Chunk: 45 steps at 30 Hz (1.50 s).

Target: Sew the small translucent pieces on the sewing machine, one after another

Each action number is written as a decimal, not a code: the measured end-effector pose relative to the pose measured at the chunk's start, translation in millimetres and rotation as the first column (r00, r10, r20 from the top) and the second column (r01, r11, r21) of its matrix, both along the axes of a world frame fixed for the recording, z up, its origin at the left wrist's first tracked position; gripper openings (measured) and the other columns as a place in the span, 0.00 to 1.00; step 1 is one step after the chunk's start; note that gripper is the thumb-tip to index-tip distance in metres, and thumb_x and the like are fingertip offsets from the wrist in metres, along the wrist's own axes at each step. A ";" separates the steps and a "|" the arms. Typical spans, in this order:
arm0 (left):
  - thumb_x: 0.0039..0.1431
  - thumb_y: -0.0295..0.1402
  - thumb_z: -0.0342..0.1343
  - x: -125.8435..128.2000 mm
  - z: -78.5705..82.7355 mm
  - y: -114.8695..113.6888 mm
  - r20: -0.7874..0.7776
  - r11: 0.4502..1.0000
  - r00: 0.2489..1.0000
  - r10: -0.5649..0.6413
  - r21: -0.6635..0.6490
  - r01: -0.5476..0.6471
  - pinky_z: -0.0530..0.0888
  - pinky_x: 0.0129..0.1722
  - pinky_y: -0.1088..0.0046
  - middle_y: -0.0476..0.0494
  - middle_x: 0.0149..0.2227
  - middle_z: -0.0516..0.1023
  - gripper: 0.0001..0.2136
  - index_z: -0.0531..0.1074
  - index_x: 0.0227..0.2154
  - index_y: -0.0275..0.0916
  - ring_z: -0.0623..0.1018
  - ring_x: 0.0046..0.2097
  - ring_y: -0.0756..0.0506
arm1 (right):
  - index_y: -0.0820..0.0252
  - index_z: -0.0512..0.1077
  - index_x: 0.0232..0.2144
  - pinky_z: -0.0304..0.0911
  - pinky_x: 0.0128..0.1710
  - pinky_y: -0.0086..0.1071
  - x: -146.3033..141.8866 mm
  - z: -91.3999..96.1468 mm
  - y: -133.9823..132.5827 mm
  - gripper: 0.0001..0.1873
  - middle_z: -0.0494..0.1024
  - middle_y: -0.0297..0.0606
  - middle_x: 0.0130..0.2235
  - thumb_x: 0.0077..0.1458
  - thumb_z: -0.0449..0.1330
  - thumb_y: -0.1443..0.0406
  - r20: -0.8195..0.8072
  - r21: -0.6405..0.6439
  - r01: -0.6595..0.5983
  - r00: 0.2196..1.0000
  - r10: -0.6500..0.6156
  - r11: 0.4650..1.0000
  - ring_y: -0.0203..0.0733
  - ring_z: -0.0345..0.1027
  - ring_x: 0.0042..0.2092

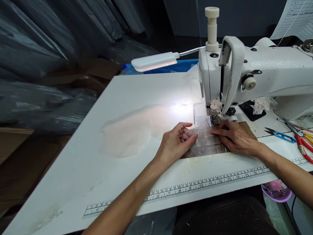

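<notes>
Both at the sewing machine (269, 71), left hand (177, 140) seemingly pinches a clear sheet (206, 145) (fingers curled), right hand (234, 137) open flat on it.

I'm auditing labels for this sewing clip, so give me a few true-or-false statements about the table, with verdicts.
1. Both the left hand and the right hand touch the clear shiny material in front of the sewing machine. True.
2. The lamp is switched off. False: it throws a bright glare onto the table.
3. The blue-handled snips lie to the right of the right hand. True.
4. The right hand holds the red-handled scissors. False: they lie on the table, apart from it.
5. A measuring scale runs along the near table edge. True.
</notes>
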<state>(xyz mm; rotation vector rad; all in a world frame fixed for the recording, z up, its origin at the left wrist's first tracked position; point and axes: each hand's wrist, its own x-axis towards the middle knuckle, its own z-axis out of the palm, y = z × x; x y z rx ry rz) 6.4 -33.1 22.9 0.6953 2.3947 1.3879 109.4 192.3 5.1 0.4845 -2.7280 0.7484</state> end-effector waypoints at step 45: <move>0.68 0.38 0.44 -36.0 -6.8 29.9 -0.642 0.811 0.496 -0.585 -0.452 0.371 0.68 0.44 0.57 0.35 0.49 0.78 0.18 0.72 0.53 0.38 0.73 0.47 0.38 | 0.58 0.70 0.57 0.67 0.51 0.50 8.4 0.8 -4.7 0.22 0.69 0.49 0.48 0.64 0.50 0.68 0.063 0.076 0.022 0.998 -0.026 0.997 0.50 0.63 0.50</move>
